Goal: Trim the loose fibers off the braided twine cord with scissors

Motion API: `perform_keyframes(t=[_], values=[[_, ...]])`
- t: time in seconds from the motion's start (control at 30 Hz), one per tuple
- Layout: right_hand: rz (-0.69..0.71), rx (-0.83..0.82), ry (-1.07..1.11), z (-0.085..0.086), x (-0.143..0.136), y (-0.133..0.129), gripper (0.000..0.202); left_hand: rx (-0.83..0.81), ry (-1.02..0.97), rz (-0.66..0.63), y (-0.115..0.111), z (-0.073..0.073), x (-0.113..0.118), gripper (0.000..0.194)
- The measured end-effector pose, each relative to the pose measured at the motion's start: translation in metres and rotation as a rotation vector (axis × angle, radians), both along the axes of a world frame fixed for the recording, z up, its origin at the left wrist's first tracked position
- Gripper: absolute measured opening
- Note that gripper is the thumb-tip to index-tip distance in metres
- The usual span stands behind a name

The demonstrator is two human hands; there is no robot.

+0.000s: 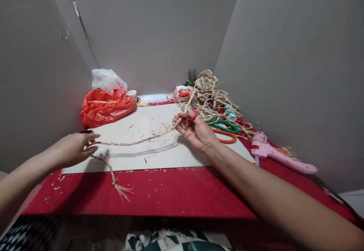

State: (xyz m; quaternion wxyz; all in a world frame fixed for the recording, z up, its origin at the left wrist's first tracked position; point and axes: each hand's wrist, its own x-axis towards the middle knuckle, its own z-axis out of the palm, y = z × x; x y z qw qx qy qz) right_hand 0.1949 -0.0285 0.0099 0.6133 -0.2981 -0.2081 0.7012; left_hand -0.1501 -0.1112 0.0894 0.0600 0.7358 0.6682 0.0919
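A braided straw rope point(142, 140) hangs in a shallow curve between my two hands, above a white board. My left hand point(76, 148) pinches it at the left. From there a short end drops over the board's front edge and finishes in a knot with a frayed tassel point(123, 191). My right hand point(196, 131) is closed on the rope farther right, palm turned up. Red-handled scissors point(193, 115) are hooked on the fingers of that hand; their blades are mostly hidden. Beyond it the rope runs up toward a tangled heap of straw rope point(209, 90).
The white board point(167, 160), strewn with straw bits, lies on a red-covered table point(170, 194). Green point(224, 125) and orange rings point(229, 139) and a pink glue gun point(278, 156) lie at right. A red plastic bag point(106, 110) and paper cup point(132, 93) stand back left. Grey walls enclose the table.
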Motion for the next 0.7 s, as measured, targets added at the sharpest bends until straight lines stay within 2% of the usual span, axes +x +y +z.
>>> perform_keyframes(t=[0.07,0.17,0.27,0.37,0.43,0.5,0.57,0.7], values=[[0.001,-0.001,-0.009,-0.002,-0.002,-0.001,0.021,0.047,0.108,0.004,0.000,0.001,0.018,0.048],[0.008,0.021,-0.022,-0.004,-0.005,-0.002,0.020,0.161,-0.026,-0.094,0.000,-0.005,0.065,0.049],[0.018,0.033,-0.052,-0.005,-0.006,-0.004,0.020,0.135,-0.167,-0.264,0.007,-0.023,0.114,0.050],[0.020,0.060,-0.067,-0.004,-0.006,-0.005,0.020,0.010,-0.327,-0.333,0.022,-0.048,0.145,0.052],[0.007,0.097,-0.078,-0.004,-0.005,-0.004,0.019,-0.105,-0.553,-0.340,0.034,-0.064,0.155,0.042],[-0.018,0.131,-0.106,-0.005,-0.002,-0.002,0.019,-0.210,-0.794,-0.291,0.043,-0.075,0.159,0.027],[-0.039,0.159,-0.149,-0.006,0.001,0.002,0.022,-0.294,-1.000,-0.243,0.048,-0.081,0.160,0.022],[-0.056,0.233,-0.273,-0.011,0.005,0.010,0.030,-0.504,-1.283,-0.171,0.049,-0.084,0.157,0.023]])
